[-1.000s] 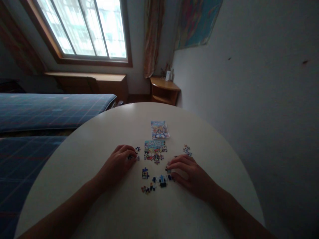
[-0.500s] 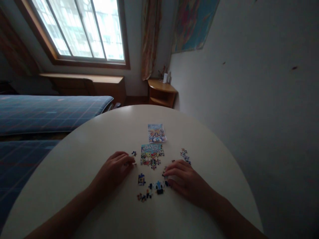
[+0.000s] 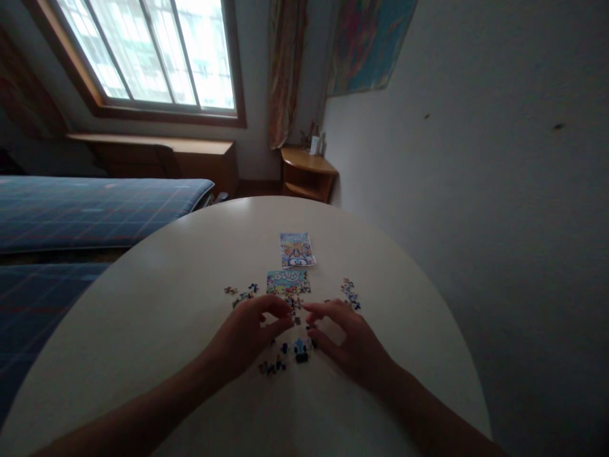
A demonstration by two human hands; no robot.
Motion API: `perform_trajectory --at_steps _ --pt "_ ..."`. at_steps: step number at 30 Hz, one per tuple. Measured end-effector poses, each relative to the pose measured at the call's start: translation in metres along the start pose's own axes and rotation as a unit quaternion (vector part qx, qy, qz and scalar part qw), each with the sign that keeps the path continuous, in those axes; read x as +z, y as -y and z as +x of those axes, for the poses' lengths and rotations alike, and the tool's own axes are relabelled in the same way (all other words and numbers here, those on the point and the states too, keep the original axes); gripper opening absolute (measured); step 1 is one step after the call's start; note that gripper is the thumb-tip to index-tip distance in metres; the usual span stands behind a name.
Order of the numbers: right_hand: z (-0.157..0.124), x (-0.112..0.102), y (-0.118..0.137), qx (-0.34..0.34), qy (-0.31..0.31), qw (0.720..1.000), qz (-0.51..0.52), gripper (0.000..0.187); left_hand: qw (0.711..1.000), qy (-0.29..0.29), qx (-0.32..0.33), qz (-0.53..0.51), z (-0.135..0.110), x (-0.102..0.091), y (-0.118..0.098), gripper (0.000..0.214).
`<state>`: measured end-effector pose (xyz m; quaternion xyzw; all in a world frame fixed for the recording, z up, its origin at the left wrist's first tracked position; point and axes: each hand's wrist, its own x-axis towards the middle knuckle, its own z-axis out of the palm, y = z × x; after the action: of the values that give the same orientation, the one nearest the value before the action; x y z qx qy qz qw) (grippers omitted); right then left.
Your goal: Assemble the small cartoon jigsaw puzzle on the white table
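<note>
My left hand is over the lower left of a partly joined jigsaw puzzle, covering part of it. Its thumb and forefinger pinch a small jigsaw piece at the puzzle's lower edge. Facing it from the right, my right hand has its thumb and forefinger apart. A dark piece lies near those fingertips; I see nothing clearly gripped there. Below both hands lies a joined section with a blue face, with several loose pieces to its left.
A printed picture sheet lies beyond the puzzle on the round white table. More loose pieces sit at the left and right. A blue plaid mattress stands left of the table, a wall to the right.
My left hand has moved right from the loose pieces to the puzzle's lower edge, uncovering pieces at the left. My right hand's thumb and forefinger have spread and shifted slightly left.
</note>
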<state>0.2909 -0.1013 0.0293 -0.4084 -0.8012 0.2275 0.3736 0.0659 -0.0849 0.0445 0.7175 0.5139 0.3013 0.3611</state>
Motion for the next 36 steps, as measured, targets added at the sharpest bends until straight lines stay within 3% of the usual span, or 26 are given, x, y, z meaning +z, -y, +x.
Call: perform_trajectory --at_steps 5,9,12,17,21,25,29,32,36 --pt "0.002 0.003 0.001 -0.045 -0.014 0.999 0.023 0.019 0.993 0.034 -0.031 -0.111 0.004 0.016 -0.007 0.012" --pt "0.003 0.001 0.0 -0.007 -0.027 0.999 0.044 0.015 0.98 0.026 0.0 -0.196 0.001 0.019 0.001 0.016" --pt "0.003 0.0 -0.001 0.005 -0.035 0.998 0.053 0.016 0.98 0.022 0.015 -0.2 -0.001 0.018 0.003 0.015" --pt "0.002 0.0 -0.001 0.003 -0.029 0.998 0.057 0.018 0.993 -0.002 0.042 -0.107 -0.003 0.019 0.004 0.011" --pt "0.002 -0.002 -0.005 0.023 -0.017 0.999 0.039 0.017 0.994 -0.026 0.09 0.048 -0.008 0.02 0.011 0.007" --pt "0.002 -0.004 -0.009 0.045 -0.01 0.999 0.023 0.015 0.965 -0.005 0.196 0.176 -0.017 0.02 0.014 0.017" --pt "0.001 -0.005 -0.01 0.056 0.017 0.998 0.002 0.013 0.928 0.036 0.283 0.241 -0.029 0.026 0.001 0.022" --pt "0.0 -0.005 -0.011 0.062 0.036 0.997 -0.013 0.014 0.898 0.082 0.318 0.293 -0.037 0.032 -0.008 0.026" --pt "0.0 -0.004 -0.017 0.068 0.044 0.997 -0.019 0.016 0.891 0.128 0.306 0.31 -0.039 0.03 -0.007 0.024"
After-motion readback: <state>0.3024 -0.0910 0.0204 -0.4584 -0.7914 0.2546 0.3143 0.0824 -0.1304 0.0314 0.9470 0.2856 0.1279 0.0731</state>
